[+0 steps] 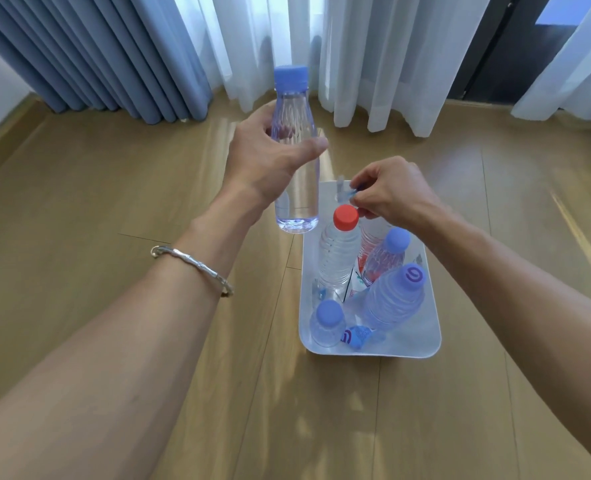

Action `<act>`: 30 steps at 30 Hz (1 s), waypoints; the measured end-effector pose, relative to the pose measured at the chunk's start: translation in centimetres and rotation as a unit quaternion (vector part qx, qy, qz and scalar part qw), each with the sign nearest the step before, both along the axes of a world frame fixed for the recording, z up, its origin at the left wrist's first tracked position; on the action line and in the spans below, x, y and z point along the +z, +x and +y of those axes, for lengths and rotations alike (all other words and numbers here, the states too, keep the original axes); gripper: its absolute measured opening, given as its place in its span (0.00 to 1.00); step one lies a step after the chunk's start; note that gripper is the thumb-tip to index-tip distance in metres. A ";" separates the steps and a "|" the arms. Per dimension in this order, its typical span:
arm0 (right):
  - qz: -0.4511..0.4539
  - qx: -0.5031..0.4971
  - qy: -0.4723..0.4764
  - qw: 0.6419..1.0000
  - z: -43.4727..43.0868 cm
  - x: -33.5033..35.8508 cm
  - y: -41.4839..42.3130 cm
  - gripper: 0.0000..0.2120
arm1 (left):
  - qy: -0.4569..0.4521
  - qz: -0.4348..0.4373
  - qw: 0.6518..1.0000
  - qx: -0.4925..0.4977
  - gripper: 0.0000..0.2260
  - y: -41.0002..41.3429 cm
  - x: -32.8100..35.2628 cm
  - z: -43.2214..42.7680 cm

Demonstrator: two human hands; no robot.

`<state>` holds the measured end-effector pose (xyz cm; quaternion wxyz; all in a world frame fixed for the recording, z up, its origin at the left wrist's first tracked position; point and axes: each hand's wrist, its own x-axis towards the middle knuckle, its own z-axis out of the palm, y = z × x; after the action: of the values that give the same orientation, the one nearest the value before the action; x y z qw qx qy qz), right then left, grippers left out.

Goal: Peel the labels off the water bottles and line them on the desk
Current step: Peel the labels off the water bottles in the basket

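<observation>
Clear plastic and bare of any wrapper, the blue-capped bottle hangs upright just beyond the far-left corner of the white tray, lifted off the wood floor. The left hand grips it round the middle, thumb in front and the other fingers curled behind. Over the tray's far end the right hand pinches a small blue-and-clear label scrap, so its fingers are narrow and closed on that scrap. The step in hand looks like shedding the scrap and standing the stripped bottle down. To do it well, I judge, let the scrap go while it is over the tray, where a crumpled label lies at the near end. Then lower the bottle straight onto its base to the left of the tray, clear of the rim. Release only once it stands steady, leaving room beside it for a row. Inside the tray a red-capped bottle and three blue-capped ones wait. A metal bracelet rings the left forearm; curtains hang well beyond the tray.
</observation>
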<state>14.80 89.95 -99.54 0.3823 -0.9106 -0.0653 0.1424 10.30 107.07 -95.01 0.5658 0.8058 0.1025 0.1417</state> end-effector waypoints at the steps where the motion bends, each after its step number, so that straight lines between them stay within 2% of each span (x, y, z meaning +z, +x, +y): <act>1: 0.015 0.010 0.001 1.000 0.0 0.1 0.1 0.14 | -0.003 -0.001 1.000 0.000 0.13 0.0 -0.1 0.1; 3: 0.047 0.044 0.011 0.998 -0.1 0.3 0.3 0.22 | -0.010 -0.001 1.000 -0.002 0.13 0.0 -0.2 0.1; 5: 0.063 0.057 0.069 0.994 -0.3 0.8 0.5 0.24 | -0.014 0.000 1.000 -0.004 0.14 0.0 -0.3 0.0; 9: 0.038 0.007 0.205 0.978 -1.3 2.9 1.1 0.17 | -0.022 0.002 1.000 -0.003 0.15 0.2 -0.4 0.0; 12: -0.020 -0.103 0.226 0.969 -2.8 3.5 2.1 0.13 | -0.027 -0.001 1.000 -0.009 0.14 0.4 -0.5 0.0; 15: -0.071 -0.172 0.123 0.975 -4.7 0.9 2.3 0.10 | -0.021 0.005 1.000 -0.006 0.15 0.5 -0.8 0.1; 18: -0.029 -0.166 0.016 0.986 -6.7 -2.6 1.7 0.14 | -0.018 0.014 1.000 -0.002 0.15 0.5 -0.9 0.0; 21: -0.001 -0.157 -0.020 0.987 -7.7 -4.0 1.2 0.20 | -0.019 0.014 1.000 -0.001 0.15 0.5 -1.0 -0.1; 25: 0.007 -0.081 -0.097 0.992 -7.8 -5.9 1.6 0.20 | -0.020 0.019 1.000 -0.012 0.13 0.3 -1.0 -0.5; 28: 0.002 -0.025 -0.190 0.982 -7.7 -7.9 1.9 0.18 | -0.016 0.017 1.000 -0.018 0.13 0.2 -0.9 -0.6; 30: 0.008 -0.009 -0.211 0.977 -7.7 -8.9 2.0 0.17 | -0.015 0.019 1.000 -0.018 0.13 0.1 -0.7 -0.5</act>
<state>16.80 82.20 -108.45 0.1829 -0.9704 -0.0224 0.1563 10.36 106.55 -95.73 0.5780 0.8017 0.1009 0.1143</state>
